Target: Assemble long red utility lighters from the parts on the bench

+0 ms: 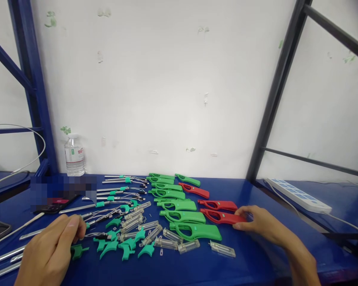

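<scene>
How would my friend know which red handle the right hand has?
Start at the blue table and find the row of green handles in the middle. Beside it, on the right, lie three red ones. The red handle you want is nearest you, with the right hand pinching its end.

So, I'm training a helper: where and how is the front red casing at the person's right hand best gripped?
Likely pinch the red casing by its broad, solid end, coming from the right: that end faces right, at the right hand, while green casings lie close to its looped end.
</scene>
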